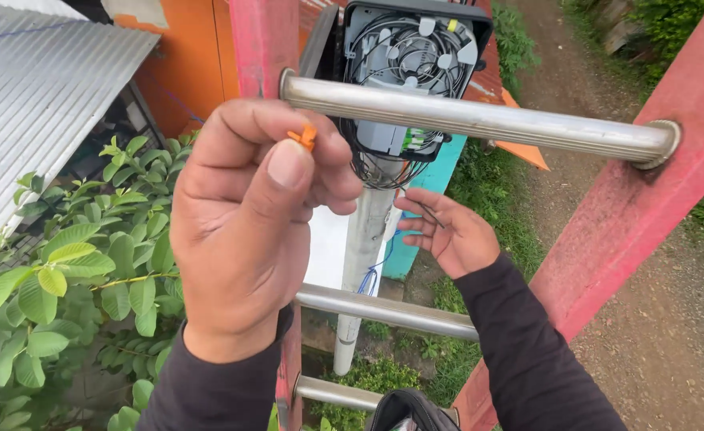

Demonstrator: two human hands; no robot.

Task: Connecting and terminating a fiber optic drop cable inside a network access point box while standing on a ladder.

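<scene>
Pinched between thumb and curled fingers of left hand: small orange clip, raised just under the upper rung. Fist turned back-up, wrist bent, dark sleeve below. Right hand palm-up and loosely open, fingers spread, thin dark wire lying across them, reaching under the box. Box open, black shell, grey tray inside packed with coiled thin cables, green connectors at the lower edge; mounted atop a grey pole. Red ladder rails either side, two more metal rungs lower down. Black bag at bottom edge. Leafy bush left, corrugated roof, orange wall, dirt path and grass far below.
</scene>
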